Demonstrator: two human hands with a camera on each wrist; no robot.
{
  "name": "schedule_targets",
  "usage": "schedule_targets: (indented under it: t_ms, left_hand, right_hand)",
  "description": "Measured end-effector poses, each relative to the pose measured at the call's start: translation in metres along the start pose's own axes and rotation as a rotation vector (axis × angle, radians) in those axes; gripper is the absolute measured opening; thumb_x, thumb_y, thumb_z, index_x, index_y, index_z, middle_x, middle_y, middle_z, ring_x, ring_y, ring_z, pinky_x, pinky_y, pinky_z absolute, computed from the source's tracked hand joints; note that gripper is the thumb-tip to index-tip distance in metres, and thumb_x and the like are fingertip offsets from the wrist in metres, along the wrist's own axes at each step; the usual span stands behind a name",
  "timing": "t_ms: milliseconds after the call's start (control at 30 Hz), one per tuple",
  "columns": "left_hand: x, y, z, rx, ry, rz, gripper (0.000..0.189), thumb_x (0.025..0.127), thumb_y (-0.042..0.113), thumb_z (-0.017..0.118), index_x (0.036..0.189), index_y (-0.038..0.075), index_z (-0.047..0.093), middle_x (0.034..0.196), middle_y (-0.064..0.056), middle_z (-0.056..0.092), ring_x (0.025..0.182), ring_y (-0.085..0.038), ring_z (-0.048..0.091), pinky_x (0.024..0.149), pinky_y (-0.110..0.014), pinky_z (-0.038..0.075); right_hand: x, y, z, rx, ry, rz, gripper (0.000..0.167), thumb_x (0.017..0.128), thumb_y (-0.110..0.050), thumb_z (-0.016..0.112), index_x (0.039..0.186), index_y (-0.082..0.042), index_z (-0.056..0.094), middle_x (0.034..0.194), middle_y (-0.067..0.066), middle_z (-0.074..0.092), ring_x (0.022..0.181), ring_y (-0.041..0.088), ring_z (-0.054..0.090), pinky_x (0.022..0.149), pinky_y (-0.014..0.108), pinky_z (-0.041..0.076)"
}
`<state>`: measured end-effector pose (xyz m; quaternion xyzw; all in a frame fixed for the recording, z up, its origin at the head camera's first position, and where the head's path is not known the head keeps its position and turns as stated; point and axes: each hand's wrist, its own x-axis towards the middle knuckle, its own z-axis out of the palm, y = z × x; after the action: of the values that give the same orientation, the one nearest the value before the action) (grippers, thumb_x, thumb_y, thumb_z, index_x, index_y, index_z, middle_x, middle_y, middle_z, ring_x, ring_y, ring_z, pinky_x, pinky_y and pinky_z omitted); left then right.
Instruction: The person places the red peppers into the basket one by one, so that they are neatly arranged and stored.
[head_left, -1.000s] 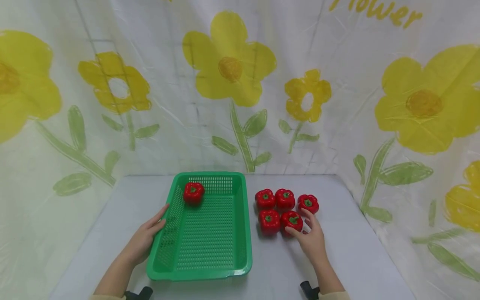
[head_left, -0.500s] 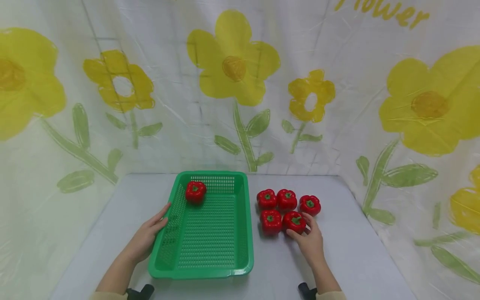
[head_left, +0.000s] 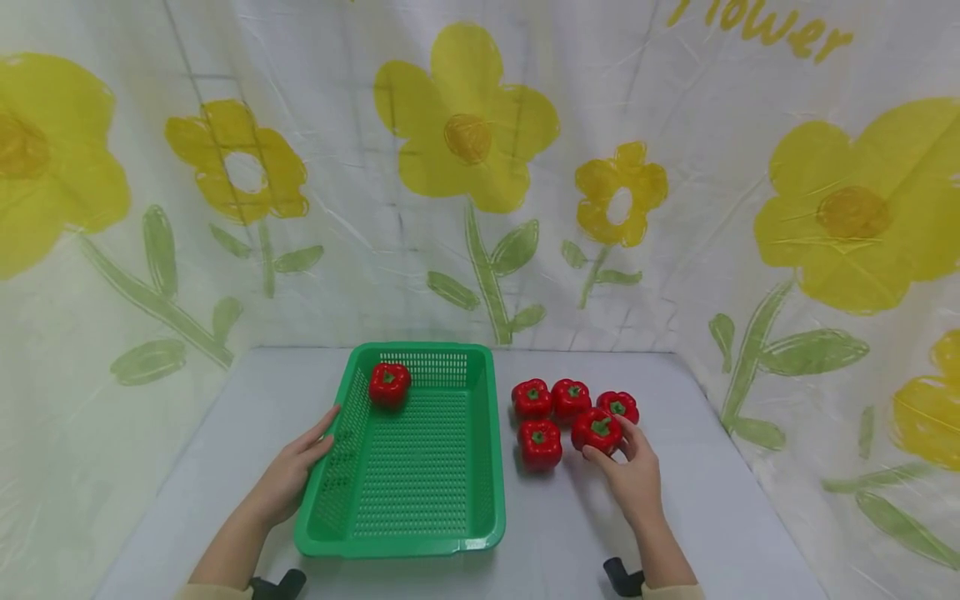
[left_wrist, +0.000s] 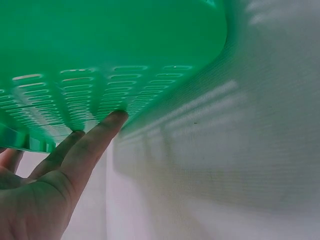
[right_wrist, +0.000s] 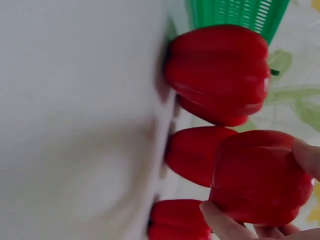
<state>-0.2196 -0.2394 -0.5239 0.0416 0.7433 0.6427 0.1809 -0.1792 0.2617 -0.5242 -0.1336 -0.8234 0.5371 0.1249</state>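
Note:
My right hand (head_left: 633, 473) pinches a red bell pepper (head_left: 597, 431) between thumb and fingers. In the right wrist view, this bell pepper (right_wrist: 260, 177) is raised off the table, and the ones behind it stand on the surface. My left hand (head_left: 287, 479) lies along the left side of a green basket (head_left: 497, 467). Seen from the left wrist, the left hand's fingers (left_wrist: 92, 147) are straight, with their tips against the slotted basket wall (left_wrist: 115, 30). One red bell pepper (head_left: 389, 386) sits inside the basket at the back left.
Several more red bell peppers stand right of the basket: one pepper (head_left: 539, 444) at the front, others (head_left: 532, 399) behind it, and one (head_left: 618, 405) partly behind the held one. The white table (head_left: 720, 500) ends at a curtain (head_left: 337, 275) with yellow flowers.
My right hand has closed round the front right bell pepper, lifted it and shifted slightly right and away from me. My left hand and the basket have stayed in place.

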Motion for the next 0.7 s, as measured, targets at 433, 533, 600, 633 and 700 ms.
schedule_targets:
  t_ms: [433,533,600,633,700]
  left_hand:
    - [0.000,0.000,0.001,0.019,0.012,0.012,0.058,0.110,0.044,0.035,0.163,0.035,0.014,0.171,-0.007,0.003,0.155,-0.041,0.007,0.117,-0.055,0.033]
    - [0.000,0.000,0.001,0.018,0.014,0.005,0.057,0.110,0.044,0.034,0.163,0.035,0.013,0.171,-0.007,0.002,0.155,-0.041,0.005,0.118,-0.056,0.031]
    - [-0.001,0.000,0.001,0.016,0.015,0.004,0.057,0.110,0.044,0.035,0.163,0.035,0.013,0.171,-0.006,0.002,0.155,-0.041,0.004,0.119,-0.056,0.029]
    - [0.000,0.000,0.002,0.015,0.015,0.004,0.057,0.110,0.044,0.035,0.163,0.035,0.014,0.171,-0.006,0.002,0.155,-0.041,0.003,0.119,-0.055,0.029]
    - [0.000,0.000,0.002,0.007,0.015,0.004,0.057,0.110,0.044,0.035,0.162,0.036,0.014,0.171,-0.006,0.002,0.156,-0.040,0.003,0.119,-0.055,0.029]
  right_hand:
    - [0.007,-0.043,0.001,0.037,-0.067,-0.109,0.077,0.087,-0.030,0.082,0.152,-0.016,0.043,0.150,0.012,0.049,0.132,0.032,0.053,0.098,0.037,0.057]
    - [0.009,-0.053,0.005,0.037,-0.095,-0.122,0.077,0.087,-0.028,0.082,0.152,-0.016,0.043,0.149,0.013,0.050,0.132,0.034,0.054,0.102,0.046,0.054]
    - [0.010,-0.059,0.008,0.057,-0.112,-0.129,0.078,0.087,-0.027,0.082,0.153,-0.016,0.042,0.150,0.012,0.049,0.136,0.034,0.051,0.104,0.050,0.051]
    - [0.011,-0.061,0.010,0.065,-0.120,-0.130,0.078,0.087,-0.027,0.082,0.153,-0.016,0.043,0.151,0.011,0.049,0.138,0.034,0.049,0.105,0.051,0.051]
    - [0.013,-0.067,0.013,0.074,-0.138,-0.130,0.078,0.087,-0.026,0.082,0.153,-0.017,0.042,0.152,0.009,0.048,0.140,0.032,0.047,0.105,0.051,0.051]
